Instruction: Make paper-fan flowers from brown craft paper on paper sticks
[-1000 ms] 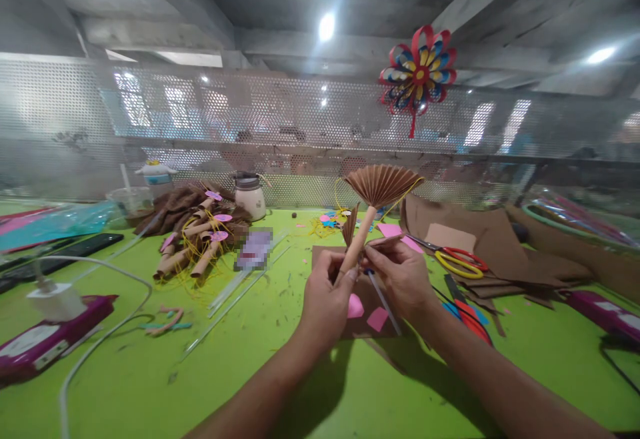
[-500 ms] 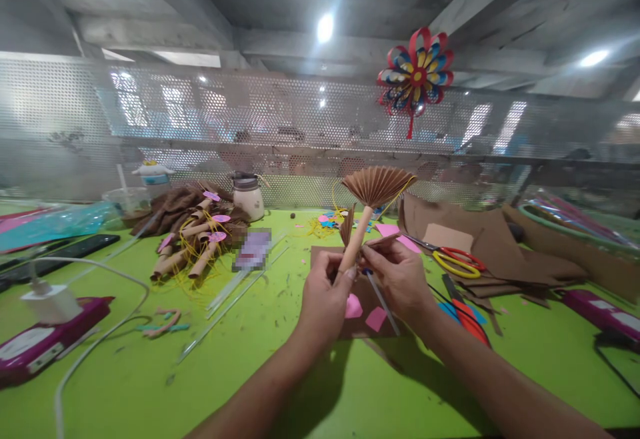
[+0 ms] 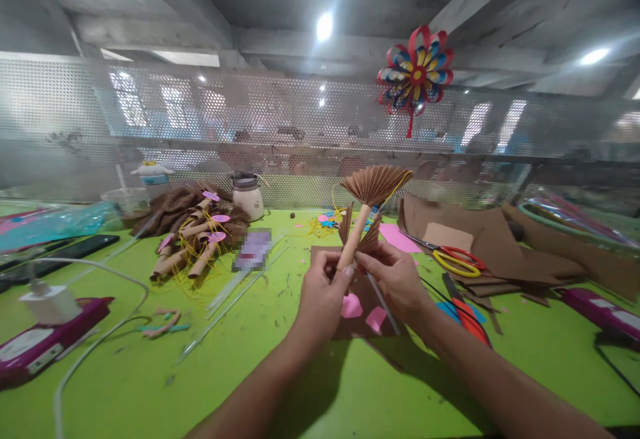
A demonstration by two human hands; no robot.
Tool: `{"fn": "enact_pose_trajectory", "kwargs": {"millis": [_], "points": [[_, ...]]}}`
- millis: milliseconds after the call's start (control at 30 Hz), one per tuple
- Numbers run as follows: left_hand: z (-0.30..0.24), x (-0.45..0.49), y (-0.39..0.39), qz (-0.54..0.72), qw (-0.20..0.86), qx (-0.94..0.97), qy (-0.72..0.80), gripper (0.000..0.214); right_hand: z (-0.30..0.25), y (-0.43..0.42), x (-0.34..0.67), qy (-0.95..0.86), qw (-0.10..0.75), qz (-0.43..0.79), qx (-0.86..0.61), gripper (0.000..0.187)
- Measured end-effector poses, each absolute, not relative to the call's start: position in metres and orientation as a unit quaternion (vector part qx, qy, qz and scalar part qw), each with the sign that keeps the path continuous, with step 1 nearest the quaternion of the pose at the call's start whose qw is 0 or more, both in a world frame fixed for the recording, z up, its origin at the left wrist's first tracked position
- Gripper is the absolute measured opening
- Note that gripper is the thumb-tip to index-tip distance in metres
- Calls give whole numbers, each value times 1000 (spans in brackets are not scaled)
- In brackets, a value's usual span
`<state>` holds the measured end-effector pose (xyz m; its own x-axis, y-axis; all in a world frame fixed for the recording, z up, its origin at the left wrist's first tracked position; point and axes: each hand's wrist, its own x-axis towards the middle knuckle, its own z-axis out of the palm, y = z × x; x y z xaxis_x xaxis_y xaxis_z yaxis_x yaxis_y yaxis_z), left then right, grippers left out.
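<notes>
My left hand [image 3: 323,292] is closed around the lower part of a brown paper tube [image 3: 357,232], which tilts up to the right. A pleated brown paper fan [image 3: 376,184] spreads at the tube's top, with yellow string along its right edge. Lower down, a smaller pleated fan piece [image 3: 370,239] flares out beside the tube. My right hand [image 3: 400,279] pinches near the base of that piece, its fingertips close to my left thumb. Beneath the hands lie a brown sheet [image 3: 325,256] and pink paper pieces [image 3: 352,306].
Red- and yellow-handled scissors [image 3: 457,262] lie on brown paper sheets [image 3: 490,246] to the right. Several tubes with yellow strings and pink tags [image 3: 203,246] are piled at left. Purple power strips [image 3: 50,339] flank the green table [image 3: 225,386]. A perforated screen [image 3: 290,106] stands behind.
My right hand has shifted slightly left and down. The smaller pleated piece now shows fanned out beside the tube, where before it was folded flatter by my right fingers.
</notes>
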<state>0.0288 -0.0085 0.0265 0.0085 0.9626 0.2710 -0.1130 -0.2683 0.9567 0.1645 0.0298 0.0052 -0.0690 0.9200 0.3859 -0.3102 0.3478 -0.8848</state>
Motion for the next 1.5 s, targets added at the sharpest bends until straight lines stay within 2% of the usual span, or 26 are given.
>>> {"fn": "enact_pose_trajectory", "kwargs": {"millis": [367, 633, 900, 1233, 1500], "points": [[23, 28, -8, 572, 476, 550, 380, 20, 10, 32, 168, -541, 600, 524, -270, 17], [26, 29, -11, 561, 515, 542, 355, 19, 13, 39, 179, -549, 543, 571, -278, 22], [27, 30, -13, 562, 511, 538, 365, 19, 15, 40, 181, -554, 526, 573, -296, 26], [31, 26, -9, 584, 502, 514, 378, 17, 16, 37, 179, -594, 532, 514, -317, 19], [29, 21, -2, 601, 489, 499, 388, 16, 13, 36, 181, -589, 521, 527, -323, 17]]}}
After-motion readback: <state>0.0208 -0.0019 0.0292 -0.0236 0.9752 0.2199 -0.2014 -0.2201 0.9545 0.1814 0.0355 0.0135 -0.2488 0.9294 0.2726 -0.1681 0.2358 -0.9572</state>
